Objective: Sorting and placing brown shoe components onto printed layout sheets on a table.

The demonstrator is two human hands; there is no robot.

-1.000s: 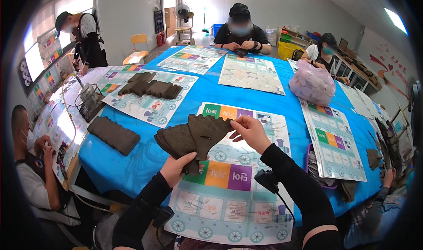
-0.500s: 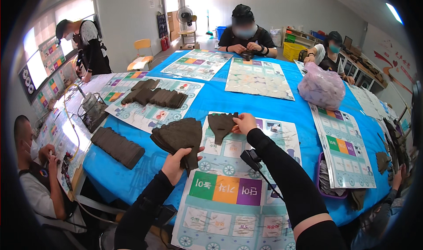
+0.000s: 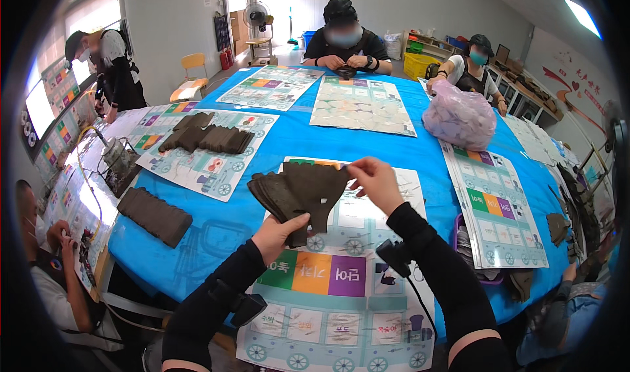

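Note:
My left hand (image 3: 279,237) is closed around the narrow lower ends of a fanned stack of dark brown, flat cut pieces (image 3: 272,191), held above the table. A single dark brown piece (image 3: 319,187), wide at the top with a narrow tail and a small slot, overlaps the right side of the fan. Thumb and fingers of my right hand (image 3: 379,185) pinch its upper right corner. Whether the pieces are leather or cloth, I cannot make out. Below my hands lie printed sheets (image 3: 335,342) with coloured blocks and train-wagon pictures.
On the blue-covered table (image 3: 216,234), a brown stack (image 3: 154,216) lies at left and more piles (image 3: 223,140) lie on a sheet behind. At right are a pink bag (image 3: 459,116), overlapping sheets (image 3: 505,234) and a purple basket (image 3: 457,224). Several co-workers sit or stand around.
My right hand has brought the single piece left, from apart from the fan to overlapping it. My left hand still holds the stack. The whole view has shifted slightly.

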